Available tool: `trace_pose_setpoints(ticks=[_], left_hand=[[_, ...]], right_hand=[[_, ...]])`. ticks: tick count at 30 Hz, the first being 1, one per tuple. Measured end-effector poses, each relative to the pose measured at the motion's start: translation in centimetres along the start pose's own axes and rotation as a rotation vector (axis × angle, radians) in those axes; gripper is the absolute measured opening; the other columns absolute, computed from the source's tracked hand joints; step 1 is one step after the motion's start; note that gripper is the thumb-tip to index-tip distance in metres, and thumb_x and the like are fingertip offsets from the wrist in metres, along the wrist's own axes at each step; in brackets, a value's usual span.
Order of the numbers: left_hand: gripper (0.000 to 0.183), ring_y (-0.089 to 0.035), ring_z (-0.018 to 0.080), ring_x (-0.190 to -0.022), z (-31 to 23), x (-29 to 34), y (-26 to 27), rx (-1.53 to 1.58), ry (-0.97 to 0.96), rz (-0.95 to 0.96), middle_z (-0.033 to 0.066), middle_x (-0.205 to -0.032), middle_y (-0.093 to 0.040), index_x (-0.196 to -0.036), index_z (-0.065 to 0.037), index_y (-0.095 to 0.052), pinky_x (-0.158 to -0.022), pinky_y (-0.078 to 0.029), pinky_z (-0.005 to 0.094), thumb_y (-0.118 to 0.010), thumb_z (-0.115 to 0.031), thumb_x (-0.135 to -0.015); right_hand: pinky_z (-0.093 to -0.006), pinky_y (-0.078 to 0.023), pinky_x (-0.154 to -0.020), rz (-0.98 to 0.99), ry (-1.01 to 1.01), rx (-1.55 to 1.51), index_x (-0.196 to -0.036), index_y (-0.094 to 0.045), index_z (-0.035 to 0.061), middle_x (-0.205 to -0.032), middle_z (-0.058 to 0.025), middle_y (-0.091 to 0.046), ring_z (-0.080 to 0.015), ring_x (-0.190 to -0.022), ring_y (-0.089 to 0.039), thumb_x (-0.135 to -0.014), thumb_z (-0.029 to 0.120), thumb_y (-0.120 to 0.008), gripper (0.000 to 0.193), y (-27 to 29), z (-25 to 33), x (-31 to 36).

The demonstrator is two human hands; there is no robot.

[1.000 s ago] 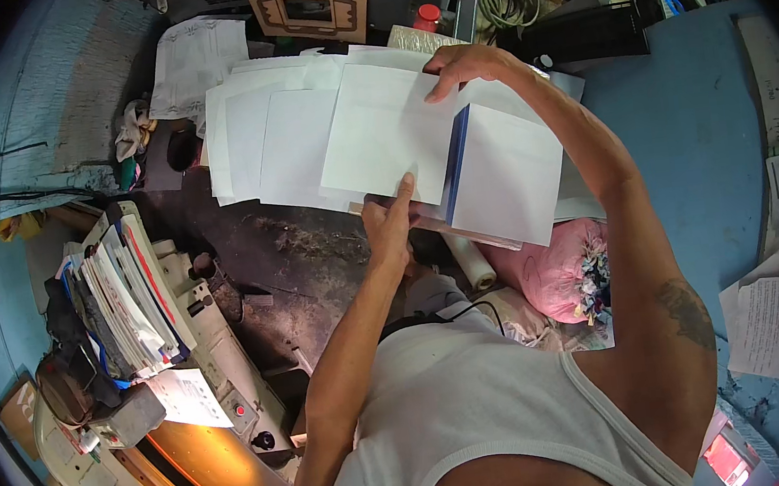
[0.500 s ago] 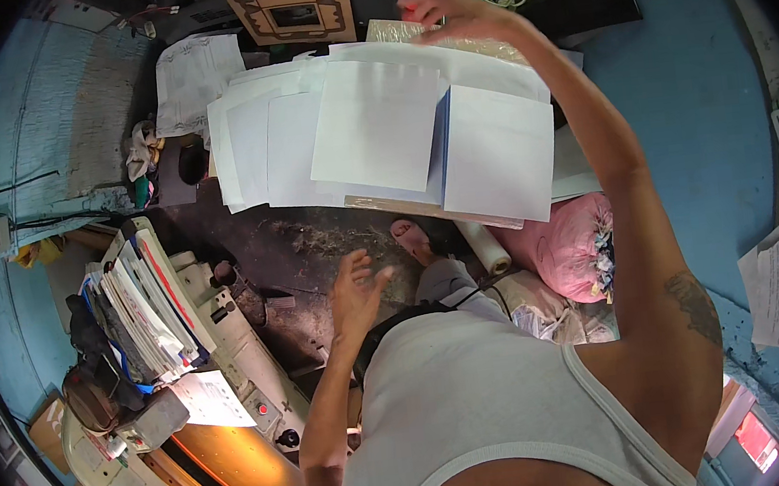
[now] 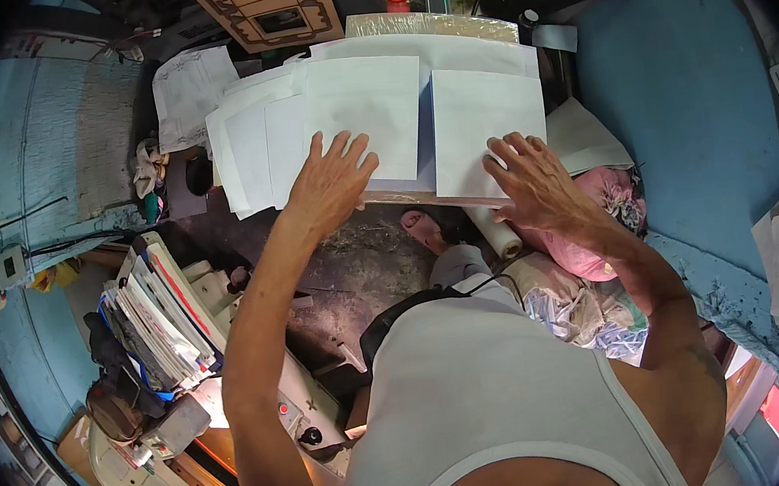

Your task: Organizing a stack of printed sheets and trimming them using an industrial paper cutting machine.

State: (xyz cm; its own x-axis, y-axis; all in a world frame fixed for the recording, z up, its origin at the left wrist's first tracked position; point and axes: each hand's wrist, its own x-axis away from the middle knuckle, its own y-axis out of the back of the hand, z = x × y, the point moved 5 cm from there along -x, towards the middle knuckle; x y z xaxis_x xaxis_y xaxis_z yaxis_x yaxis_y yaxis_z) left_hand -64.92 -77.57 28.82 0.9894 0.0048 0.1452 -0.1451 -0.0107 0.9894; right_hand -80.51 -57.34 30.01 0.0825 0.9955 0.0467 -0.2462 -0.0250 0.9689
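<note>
By the low L corner of the mid sheet (image 3: 362,99), L hand (image 3: 329,188) has its fingers spread, gripping nothing, & R hand (image 3: 532,176), fingers bent but apart, is at the R sheet (image 3: 487,114) past a blue strip (image 3: 426,111), so a hard push could make sheets slip.

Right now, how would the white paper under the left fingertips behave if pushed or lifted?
The white paper probably slides easily: it lies flat, no clip or tape visible. Lifted by a corner, it may flex, as it looks like plain paper, though its thickness is unclear.
</note>
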Motion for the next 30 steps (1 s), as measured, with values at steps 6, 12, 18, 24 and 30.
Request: trace_pose_setpoints(ticks=[6, 12, 18, 24, 30], left_hand=[[0.047, -0.050, 0.0280, -0.124, 1.0, -1.5, -1.4, -0.053, -0.107, 0.120, 0.0090, -0.132, -0.050, -0.114, -0.009, -0.055, -0.104, -0.041, 0.0456, -0.079, -0.012, -0.074], [0.037, -0.055, 0.0271, -0.118, 1.8, -1.7, -0.3, 0.079, -0.126, 0.112, 0.0084, -0.127, -0.055, -0.109, -0.009, -0.059, -0.098, -0.045, 0.0401, -0.076, -0.008, -0.076], [0.020, -0.062, 0.0274, -0.103, 3.1, -2.2, 1.3, 0.234, -0.028, 0.154, 0.0069, -0.110, -0.064, -0.095, -0.008, -0.063, -0.090, -0.049, 0.0402, -0.072, -0.003, -0.078], [0.012, -0.065, 0.0307, -0.094, 8.0, -5.9, 7.3, 0.351, 0.087, -0.086, 0.0042, -0.105, -0.069, -0.092, -0.007, -0.065, -0.078, -0.051, 0.0379, -0.070, -0.006, -0.081], [0.011, -0.067, 0.0275, -0.087, 12.5, -10.7, 12.1, 0.155, 0.109, -0.303, 0.0060, -0.096, -0.069, -0.094, -0.006, -0.067, -0.074, -0.051, 0.0348, -0.069, -0.013, -0.087]], right_hand=[[-0.0418, -0.045, -0.092, -0.004, 0.013, -0.010, -0.109, -0.062, 0.0024, -0.119, -0.0105, -0.053, -0.0282, -0.111, -0.052, -0.058, 0.019, -0.089, 0.060, -1.0, -1.8, 1.2], [-0.0402, -0.047, -0.094, -0.007, 0.085, -0.109, -0.102, -0.064, 0.0028, -0.113, -0.0108, -0.058, -0.0274, -0.108, -0.057, -0.066, 0.015, -0.083, 0.042, -0.5, -2.9, 0.9], [-0.0401, -0.052, -0.085, -0.096, 0.080, -0.235, -0.082, -0.065, 0.0030, -0.092, -0.0105, -0.065, -0.0294, -0.092, -0.064, -0.075, 0.009, -0.073, 0.012, 1.9, -5.8, -0.5], [-0.0409, -0.053, -0.086, -0.357, 0.024, 0.047, -0.087, -0.065, 0.0017, -0.110, -0.0113, -0.069, -0.0329, -0.102, -0.064, -0.081, 0.003, -0.067, 0.006, 10.8, -11.6, -5.2], [-0.0440, -0.053, -0.081, -0.487, 0.052, 0.169, -0.086, -0.068, 0.0014, -0.095, -0.0158, -0.067, -0.0343, -0.095, -0.064, -0.081, 0.009, -0.068, 0.009, 15.0, -15.7, -11.7]])
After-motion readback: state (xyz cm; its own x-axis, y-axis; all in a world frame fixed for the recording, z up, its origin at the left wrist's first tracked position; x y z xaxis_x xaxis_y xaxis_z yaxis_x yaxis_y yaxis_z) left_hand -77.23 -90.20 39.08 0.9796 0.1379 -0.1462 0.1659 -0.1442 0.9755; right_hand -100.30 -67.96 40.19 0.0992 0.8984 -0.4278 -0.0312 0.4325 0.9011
